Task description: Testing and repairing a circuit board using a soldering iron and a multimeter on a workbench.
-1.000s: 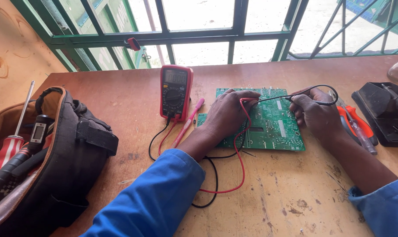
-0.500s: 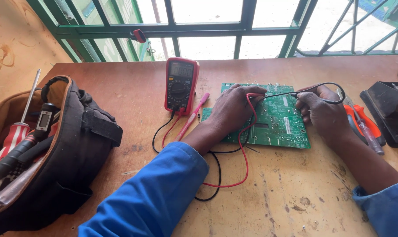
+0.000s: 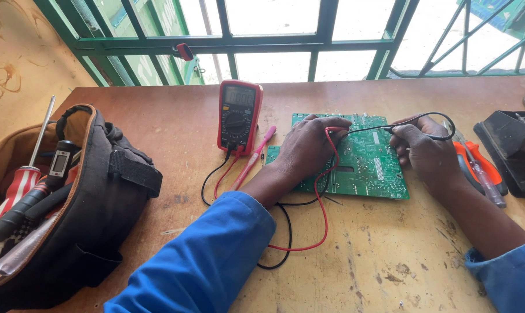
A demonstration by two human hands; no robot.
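Seen from the head camera, looking down over a worn wooden counter (image 3: 175,124) set below a green-framed window. The left hand (image 3: 309,148) lies on a green circuit board (image 3: 369,168), its grip closed around a red test probe (image 3: 334,131) pressed to the board's upper edge. The right hand (image 3: 425,152) rests on the board's right side, well apart from the left, its grip closed around a black test probe (image 3: 398,123) whose lead loops just above the knuckles. The board lies flat on the counter, under and between both hands. A red lead (image 3: 323,214) and a black lead (image 3: 285,232) curl on the counter below the left wrist and run up to a red digital multimeter (image 3: 239,116), which lies just to the left of the left hand. Between the meter and that hand lies a thin red tool (image 3: 254,157), tilted; what kind it is cannot be told. Just right of the right hand lie orange-handled pliers (image 3: 477,168) and a screwdriver (image 3: 487,184), and beyond them a black case (image 3: 511,150). Far to the left of the left hand sits an open dark tool bag (image 3: 100,197) holding a red-and-white-handled screwdriver (image 3: 20,185) and other tools. Both arms wear blue sleeves (image 3: 204,261).
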